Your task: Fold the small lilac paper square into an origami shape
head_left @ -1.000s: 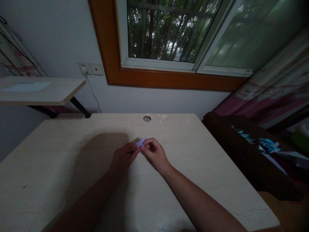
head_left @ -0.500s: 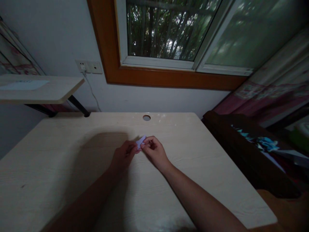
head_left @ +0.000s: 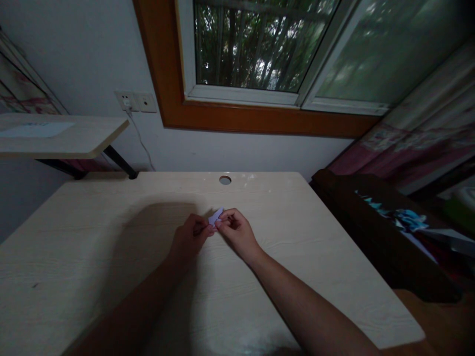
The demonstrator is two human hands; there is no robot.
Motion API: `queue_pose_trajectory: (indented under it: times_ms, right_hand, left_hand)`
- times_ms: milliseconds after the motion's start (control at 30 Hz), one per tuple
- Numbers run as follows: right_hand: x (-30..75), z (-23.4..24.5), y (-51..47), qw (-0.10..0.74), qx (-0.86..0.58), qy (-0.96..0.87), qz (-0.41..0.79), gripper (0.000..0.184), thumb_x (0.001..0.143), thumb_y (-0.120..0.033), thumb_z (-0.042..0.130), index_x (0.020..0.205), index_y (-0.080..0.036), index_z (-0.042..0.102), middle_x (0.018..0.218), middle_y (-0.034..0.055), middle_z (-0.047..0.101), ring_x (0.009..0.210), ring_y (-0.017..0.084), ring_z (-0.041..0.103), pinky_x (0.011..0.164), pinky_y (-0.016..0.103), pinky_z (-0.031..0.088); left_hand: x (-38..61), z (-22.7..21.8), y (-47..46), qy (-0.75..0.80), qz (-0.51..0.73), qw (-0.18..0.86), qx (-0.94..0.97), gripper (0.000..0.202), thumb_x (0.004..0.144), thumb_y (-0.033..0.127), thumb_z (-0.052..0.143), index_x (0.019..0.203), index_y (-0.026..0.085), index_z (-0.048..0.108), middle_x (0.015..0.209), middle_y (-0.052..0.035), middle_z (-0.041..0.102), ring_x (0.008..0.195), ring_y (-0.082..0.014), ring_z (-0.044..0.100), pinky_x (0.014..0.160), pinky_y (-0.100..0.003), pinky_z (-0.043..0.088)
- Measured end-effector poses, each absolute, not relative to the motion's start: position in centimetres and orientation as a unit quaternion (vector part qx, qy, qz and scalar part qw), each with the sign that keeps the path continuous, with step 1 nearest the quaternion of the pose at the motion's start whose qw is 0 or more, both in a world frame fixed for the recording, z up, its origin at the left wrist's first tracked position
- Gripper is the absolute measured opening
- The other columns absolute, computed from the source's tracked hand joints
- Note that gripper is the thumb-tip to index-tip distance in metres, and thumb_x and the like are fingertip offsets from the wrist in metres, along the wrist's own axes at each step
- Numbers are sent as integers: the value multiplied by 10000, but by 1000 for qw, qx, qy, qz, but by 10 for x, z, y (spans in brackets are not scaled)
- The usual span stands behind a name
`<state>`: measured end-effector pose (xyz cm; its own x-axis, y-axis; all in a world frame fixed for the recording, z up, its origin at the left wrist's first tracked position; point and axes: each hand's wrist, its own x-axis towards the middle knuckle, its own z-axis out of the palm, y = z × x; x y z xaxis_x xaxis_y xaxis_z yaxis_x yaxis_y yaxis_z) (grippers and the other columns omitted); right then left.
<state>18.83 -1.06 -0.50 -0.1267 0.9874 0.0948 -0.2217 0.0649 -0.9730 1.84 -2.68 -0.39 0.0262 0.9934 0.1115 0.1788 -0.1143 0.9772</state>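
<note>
A small folded piece of pale lilac paper (head_left: 215, 216) is held just above the light wooden desk (head_left: 297, 257), near its middle. My left hand (head_left: 189, 240) pinches the paper's left side with closed fingers. My right hand (head_left: 237, 232) pinches its right side, fingertips pressed together against the left hand's. Most of the paper is hidden between the fingers; only a small corner sticks up.
A round cable hole (head_left: 224, 180) sits at the desk's far edge. A raised side shelf (head_left: 74, 136) with a sheet on it stands at the left. Wall sockets (head_left: 134, 102) and a window are behind. A dark wooden bed frame (head_left: 374, 232) borders the desk's right side.
Both hands stay pinched on the paper with only slight finger shifts. The view has tilted a little.
</note>
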Motion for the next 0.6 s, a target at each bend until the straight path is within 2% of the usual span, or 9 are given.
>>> queue_pose_trajectory:
  times_ms: [100, 400, 600]
  right_hand:
    - [189, -5, -11, 530, -388, -501, 564, 261, 761, -369, 809, 891, -225, 635, 747, -22, 680, 662, 143, 663, 675, 282, 526]
    - [190, -4, -11, 525, -385, -530, 543, 226, 791, -400, 786, 876, -219, 682, 796, 3, 707, 722, 159, 672, 712, 289, 537]
    - [190, -3, -11, 528, -379, -521, 553, 182, 805, -368, 778, 849, -223, 678, 769, -4, 709, 712, 160, 680, 711, 285, 535]
  left_hand:
    - [19, -4, -26, 489, 493, 462, 552, 279, 833, 395, 716, 877, 205, 515, 787, -22, 751, 760, -212, 778, 741, -337, 650]
    - [20, 3, -27, 496, 495, 446, 557, 331, 826, 463, 714, 879, 206, 512, 787, -37, 762, 757, -230, 783, 736, -353, 662]
    - [20, 0, -28, 495, 496, 435, 566, 277, 834, 403, 714, 883, 206, 526, 814, -33, 761, 766, -214, 782, 737, -327, 657]
